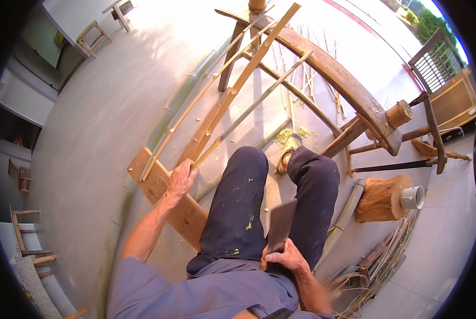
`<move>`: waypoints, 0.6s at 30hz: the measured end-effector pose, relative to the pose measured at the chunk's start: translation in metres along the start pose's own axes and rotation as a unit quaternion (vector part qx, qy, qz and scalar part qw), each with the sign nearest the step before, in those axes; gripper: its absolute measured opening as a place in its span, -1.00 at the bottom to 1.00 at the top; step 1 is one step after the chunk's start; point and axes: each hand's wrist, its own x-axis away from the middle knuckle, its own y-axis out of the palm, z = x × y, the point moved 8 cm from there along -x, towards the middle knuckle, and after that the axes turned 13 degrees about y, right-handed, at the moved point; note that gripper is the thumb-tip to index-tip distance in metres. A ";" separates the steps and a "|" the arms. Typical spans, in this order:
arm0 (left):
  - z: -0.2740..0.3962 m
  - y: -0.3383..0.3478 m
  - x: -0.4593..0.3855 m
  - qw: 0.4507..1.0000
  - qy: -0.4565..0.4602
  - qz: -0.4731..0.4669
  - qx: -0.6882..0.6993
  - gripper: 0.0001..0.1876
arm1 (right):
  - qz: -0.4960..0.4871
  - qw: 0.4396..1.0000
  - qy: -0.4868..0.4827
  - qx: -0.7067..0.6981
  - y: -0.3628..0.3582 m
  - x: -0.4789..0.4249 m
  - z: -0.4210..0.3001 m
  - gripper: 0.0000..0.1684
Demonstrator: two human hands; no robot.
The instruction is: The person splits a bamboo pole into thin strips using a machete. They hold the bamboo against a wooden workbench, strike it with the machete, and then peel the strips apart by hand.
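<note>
My left hand [182, 178] is closed around the near end of a slim bamboo strip [258, 101], just above a wooden bench seat [186, 213]. The strip slants up and away to the edge of a long, curved wooden bench [325, 65]. In my right hand [286, 256], close to my lap, is a broad-bladed knife [281, 223] like a cleaver; the blade points away from me between my thighs, and the fingers hide its handle. Left of the held strip, a wide split bamboo length [232, 93] and a thin strip [194, 103] also lean on the long bench.
Whole green bamboo poles [168, 113] lie on the floor at my left. To the right are a log block [379, 198], a white mug [412, 197], a wooden frame [433, 131] and a bundle of sticks [381, 255]. Shavings [284, 135] lie by my foot.
</note>
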 end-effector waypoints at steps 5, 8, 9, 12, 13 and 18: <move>0.059 0.005 -0.057 0.999 0.026 0.011 0.045 -0.36 | 0.073 0.993 -0.048 -0.079 -0.009 0.004 -0.009 -0.77; 0.071 0.035 -0.121 0.997 0.067 0.020 0.026 -0.32 | 0.142 0.980 -0.116 -0.076 -0.012 0.032 -0.015 -0.76; 0.066 0.055 -0.136 0.998 0.032 -0.032 0.046 -0.34 | 0.108 0.976 -0.167 -0.088 -0.014 0.040 -0.010 -0.71; 0.041 0.098 -0.140 0.989 -0.022 -0.148 -0.016 -0.40 | 0.003 0.952 -0.285 -0.110 -0.001 0.052 -0.023 -0.67; 0.035 0.108 -0.127 0.982 -0.001 -0.154 -0.105 -0.43 | 0.004 0.953 -0.282 -0.115 -0.004 0.052 -0.021 -0.67; -0.020 0.127 -0.025 0.958 -0.097 -0.219 -0.157 -0.63 | 0.036 0.954 -0.254 -0.155 -0.022 0.047 -0.003 -0.68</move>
